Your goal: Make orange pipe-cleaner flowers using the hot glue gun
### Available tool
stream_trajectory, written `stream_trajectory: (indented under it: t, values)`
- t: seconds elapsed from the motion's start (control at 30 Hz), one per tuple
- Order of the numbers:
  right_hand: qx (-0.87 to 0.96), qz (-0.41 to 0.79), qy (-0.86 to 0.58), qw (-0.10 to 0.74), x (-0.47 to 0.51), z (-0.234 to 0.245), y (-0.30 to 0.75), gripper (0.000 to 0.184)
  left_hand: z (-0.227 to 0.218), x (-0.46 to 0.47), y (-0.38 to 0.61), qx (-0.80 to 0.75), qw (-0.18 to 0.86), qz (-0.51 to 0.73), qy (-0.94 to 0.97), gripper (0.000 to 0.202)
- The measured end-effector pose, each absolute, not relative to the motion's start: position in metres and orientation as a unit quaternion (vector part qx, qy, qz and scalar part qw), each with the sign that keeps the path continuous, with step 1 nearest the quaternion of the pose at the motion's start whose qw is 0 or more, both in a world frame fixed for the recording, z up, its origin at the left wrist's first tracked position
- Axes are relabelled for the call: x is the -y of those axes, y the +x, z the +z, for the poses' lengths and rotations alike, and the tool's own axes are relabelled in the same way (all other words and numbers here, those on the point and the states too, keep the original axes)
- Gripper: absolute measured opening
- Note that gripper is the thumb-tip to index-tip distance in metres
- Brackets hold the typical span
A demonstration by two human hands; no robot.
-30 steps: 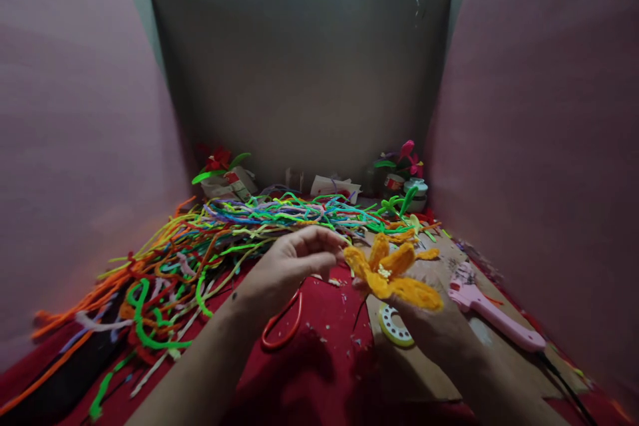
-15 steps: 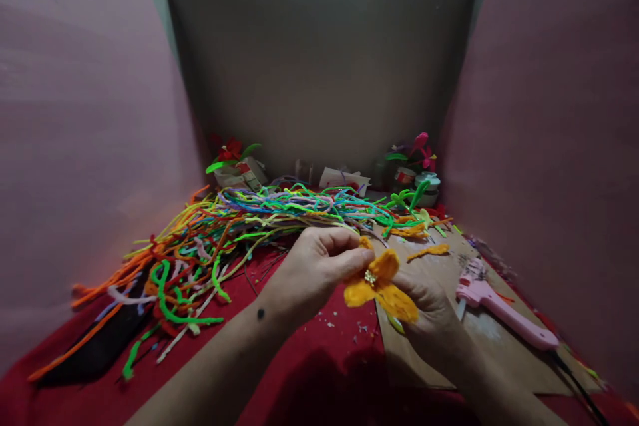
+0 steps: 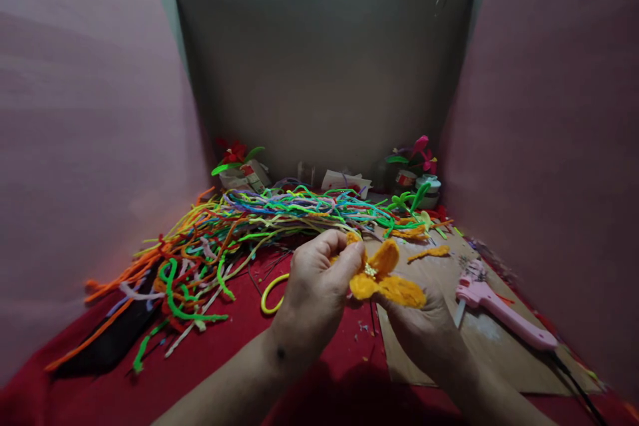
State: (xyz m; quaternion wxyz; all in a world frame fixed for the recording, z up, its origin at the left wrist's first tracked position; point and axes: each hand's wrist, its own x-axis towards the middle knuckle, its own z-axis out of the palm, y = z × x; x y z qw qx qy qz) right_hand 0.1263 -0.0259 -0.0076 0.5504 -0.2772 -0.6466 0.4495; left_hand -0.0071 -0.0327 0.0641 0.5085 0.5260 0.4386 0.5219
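– What's the largest thing there?
– The pink walls [image 3: 90,146], one on each side, then a dark wall [image 3: 324,80] across the back.
– And down between them?
– A red cloth [image 3: 344,356], dotted with small scraps [image 3: 364,326].
– What lies on it?
– A heap of fuzzy stems [image 3: 299,210] in many colours, spread along the left and across the back. On the right, a brown board [image 3: 519,373].
– Anything sizeable on the board?
– A pink glue gun [image 3: 509,316], its black cable [image 3: 574,376] trailing off toward the near right corner.
– Next size down?
– The left hand [image 3: 317,286], pinching the left side of an orange flower [image 3: 383,259]. The right hand [image 3: 429,333] grasps the same flower from below on the right, partly hidden behind it.
– Where is the flower exactly?
– Raised between the two hands, over the board's left edge, tilted so its face shows.
– Anything smaller?
– A yellow loop [image 3: 264,296] on the cloth just left of the left hand. A loose petal [image 3: 429,253], orange, lies on the board beyond the right hand, apart from the flower.
– And the tiniest?
– Pale beads [image 3: 369,271], clustered at the flower's centre.
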Motion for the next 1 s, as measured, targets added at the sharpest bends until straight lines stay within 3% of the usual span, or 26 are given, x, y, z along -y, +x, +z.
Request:
stream_trajectory:
  t: [0.37, 0.6, 0.73, 0.87, 1.0]
  values:
    - [0.635, 0.477, -0.279, 0.540, 0.025, -0.004, 0.125, 0.019, 0.061, 0.038, -0.007, -0.404, 0.538, 0.561, 0.483, 0.018]
    - [0.559, 0.584, -0.259, 0.528, 0.025, 0.005, 0.121, 0.014, 0.069, 0.032, -0.013, -0.379, 0.557, 0.539, 0.505, 0.020]
    - [0.486, 0.672, -0.213, 0.516, 0.025, 0.015, 0.117, 0.016, 0.077, 0.028, -0.021, -0.383, 0.508, 0.567, 0.523, 0.015]
    - [0.415, 0.732, -0.182, 0.508, 0.022, 0.013, 0.116, 0.015, 0.078, 0.031, -0.029, -0.387, 0.435, 0.619, 0.527, 0.024]
    - [0.386, 0.754, -0.176, 0.501, 0.020, 0.010, 0.115, 0.015, 0.073, 0.038, -0.032, -0.410, 0.336, 0.591, 0.608, 0.023]
